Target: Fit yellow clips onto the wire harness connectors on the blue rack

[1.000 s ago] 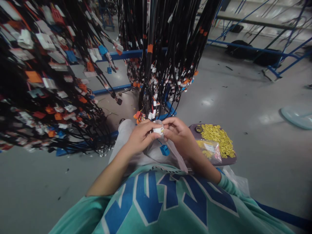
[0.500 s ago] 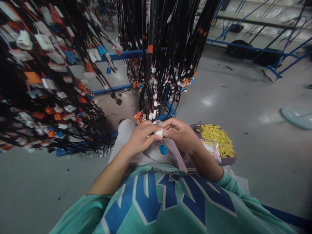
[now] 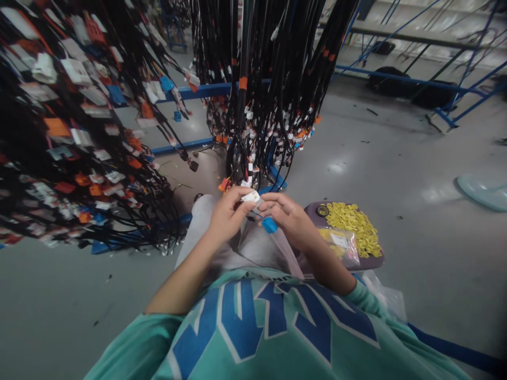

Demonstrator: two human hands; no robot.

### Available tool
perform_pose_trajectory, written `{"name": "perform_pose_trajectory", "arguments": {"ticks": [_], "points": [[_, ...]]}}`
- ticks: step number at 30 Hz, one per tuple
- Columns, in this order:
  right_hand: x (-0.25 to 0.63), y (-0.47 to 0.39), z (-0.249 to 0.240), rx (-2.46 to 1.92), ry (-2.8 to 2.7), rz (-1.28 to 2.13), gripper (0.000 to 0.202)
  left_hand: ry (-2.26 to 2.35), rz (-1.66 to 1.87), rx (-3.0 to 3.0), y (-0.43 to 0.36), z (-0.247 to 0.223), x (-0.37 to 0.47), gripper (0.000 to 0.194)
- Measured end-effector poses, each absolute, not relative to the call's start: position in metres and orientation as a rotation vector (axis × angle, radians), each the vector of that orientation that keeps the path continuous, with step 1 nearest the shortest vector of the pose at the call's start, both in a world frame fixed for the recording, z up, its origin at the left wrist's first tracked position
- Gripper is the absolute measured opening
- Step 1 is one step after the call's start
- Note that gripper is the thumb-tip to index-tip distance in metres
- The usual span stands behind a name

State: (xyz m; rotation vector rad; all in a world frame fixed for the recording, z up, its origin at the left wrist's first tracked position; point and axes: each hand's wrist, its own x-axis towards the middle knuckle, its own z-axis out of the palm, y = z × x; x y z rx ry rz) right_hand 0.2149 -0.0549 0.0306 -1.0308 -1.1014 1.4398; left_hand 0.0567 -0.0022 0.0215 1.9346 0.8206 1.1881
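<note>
My left hand (image 3: 228,214) pinches a white plug connector (image 3: 251,197) between thumb and fingers, its end facing right with small openings showing. Close on the right, my right hand (image 3: 288,216) has curled fingers, and a blue connector (image 3: 270,225) sits against its thumb side. A thin dark wire runs from below the white connector to the blue one. The right fingertips are partly hidden, and whether something small is also between them I cannot make out. Behind both hands, a bundle of black wire harnesses (image 3: 247,126) hangs down with white and orange connectors at its ends.
Many more harnesses (image 3: 91,132) hang at the left from a blue frame (image 3: 214,89). By my right forearm, a dark tray (image 3: 378,259) holds a heap of yellow clips (image 3: 352,224), a plastic bag (image 3: 344,244) and a black roll (image 3: 323,210). A blue rack (image 3: 455,100) stands at back right.
The white connector has tilted up and moved slightly left with my left hand. My right fingers have come off it, and the blue connector has risen from hanging freely to my right hand.
</note>
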Motion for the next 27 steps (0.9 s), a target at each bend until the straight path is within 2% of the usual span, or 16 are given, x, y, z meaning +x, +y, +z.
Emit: {"name": "perform_pose_trajectory", "arguments": {"ticks": [4, 12, 16, 18, 22, 27], "points": [[0.212, -0.066, 0.028, -1.044, -1.211, 1.459, 0.045, 0.911, 1.233, 1.812, 0.003, 0.02, 0.057, 0.023], [0.218, -0.061, 0.029, -1.211, -1.377, 1.079, 0.026, 0.854, 1.035, 1.872, 0.005, 0.018, 0.043, 0.032], [0.222, -0.058, 0.034, -1.306, -1.544, 0.9, 0.018, 0.852, 0.947, 2.01, 0.003, 0.017, 0.038, 0.043], [0.22, -0.058, 0.037, -1.276, -1.567, 0.946, 0.016, 0.86, 0.961, 2.136, 0.002, 0.018, 0.039, 0.047], [0.213, -0.054, 0.036, -1.187, -1.533, 1.15, 0.017, 0.815, 0.935, 2.455, -0.001, 0.022, 0.042, 0.042], [0.2, -0.049, 0.027, -1.105, -1.336, 1.279, 0.034, 0.772, 0.954, 2.624, -0.001, 0.022, 0.043, 0.039]]}}
